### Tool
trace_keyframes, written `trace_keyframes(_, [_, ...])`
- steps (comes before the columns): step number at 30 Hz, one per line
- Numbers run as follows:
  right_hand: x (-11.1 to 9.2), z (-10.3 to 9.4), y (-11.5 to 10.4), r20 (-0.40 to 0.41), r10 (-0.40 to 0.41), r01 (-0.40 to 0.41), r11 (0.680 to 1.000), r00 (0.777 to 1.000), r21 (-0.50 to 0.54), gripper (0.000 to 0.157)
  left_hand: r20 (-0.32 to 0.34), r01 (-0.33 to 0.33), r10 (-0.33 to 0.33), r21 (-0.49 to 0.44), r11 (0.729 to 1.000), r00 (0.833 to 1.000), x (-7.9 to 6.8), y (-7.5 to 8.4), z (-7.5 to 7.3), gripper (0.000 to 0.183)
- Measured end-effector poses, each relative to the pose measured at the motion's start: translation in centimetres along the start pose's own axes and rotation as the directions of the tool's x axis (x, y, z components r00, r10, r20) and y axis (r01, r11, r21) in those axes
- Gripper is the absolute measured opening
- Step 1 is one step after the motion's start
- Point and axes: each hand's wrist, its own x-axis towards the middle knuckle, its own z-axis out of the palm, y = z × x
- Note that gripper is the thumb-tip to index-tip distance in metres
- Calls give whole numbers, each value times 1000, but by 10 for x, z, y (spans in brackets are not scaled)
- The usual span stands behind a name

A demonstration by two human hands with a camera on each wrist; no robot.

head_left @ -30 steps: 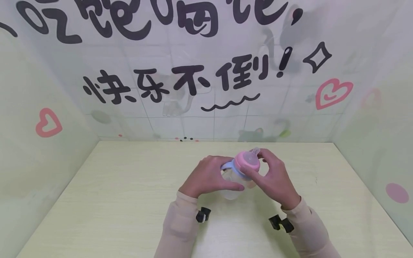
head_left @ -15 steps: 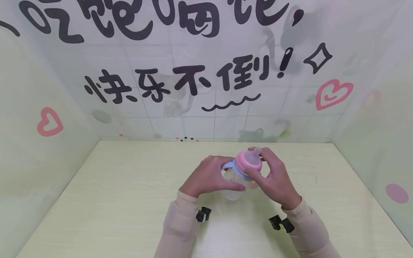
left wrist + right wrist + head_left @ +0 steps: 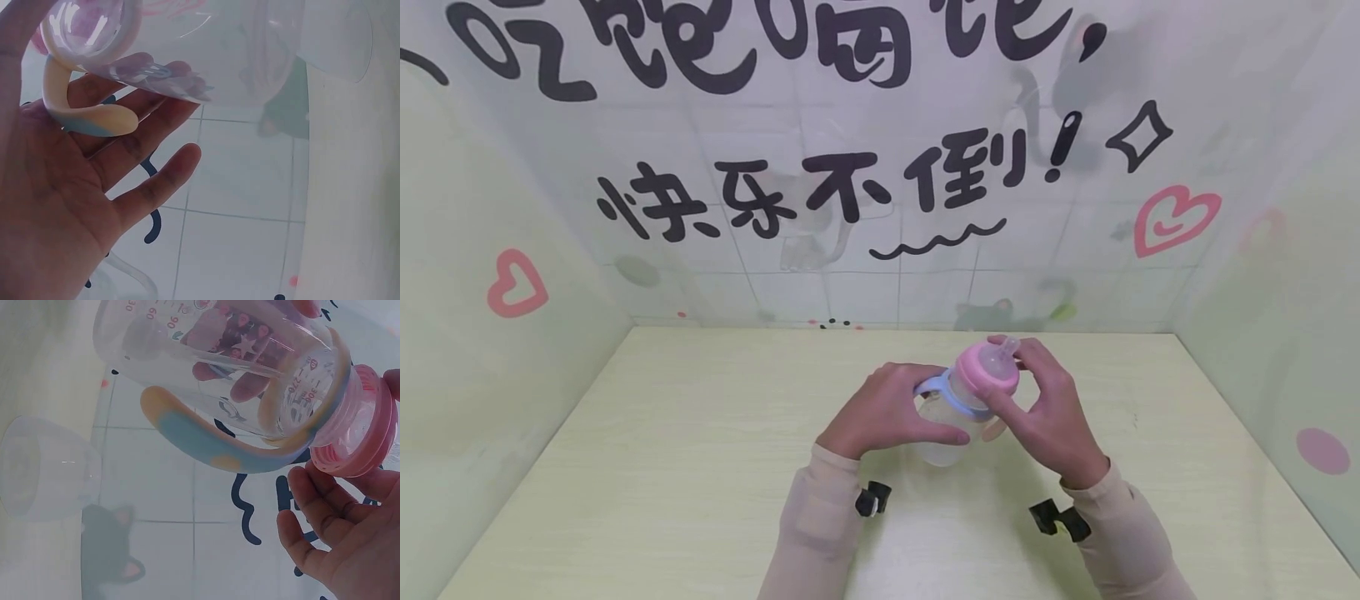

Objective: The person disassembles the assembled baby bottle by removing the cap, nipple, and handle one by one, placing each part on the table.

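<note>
A clear baby bottle [image 3: 934,408] leans above the table, its top toward the right. My left hand [image 3: 883,414] grips its body, thumb in front and fingers behind, seen through the clear wall in the right wrist view. Around the neck sits a ring with blue-and-peach handles [image 3: 219,440]. My right hand [image 3: 1051,417] pinches the pink collar [image 3: 369,425] between thumb and fingers. A clear nipple [image 3: 997,358] points up from this collar. Bare neck shows between collar and handle ring; whether the collar still touches the neck I cannot tell.
A translucent dome-shaped cap [image 3: 50,469] stands on the pale table [image 3: 662,467] behind the bottle. Wall panels with lettering and hearts [image 3: 1176,219] enclose the table at the back and both sides. Black clips [image 3: 872,498] sit at both wrists.
My right hand has moved slightly up and right with the pink collar and nipple, widening the gap to the handle ring. My left hand and the bottle body have stayed almost still.
</note>
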Motion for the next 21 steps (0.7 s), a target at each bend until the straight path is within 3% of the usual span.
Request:
trace_keyframes(12, [3,-13,-3,-72,-34,35,999,997,11,41,6,12,-12,15,1000,1000,0,-1,0,43])
trace_keyframes(21, [10,-25,-38,-199,-102,110,993,975,30,40,5,10,-10,22,1000,1000,0,-2,1,44])
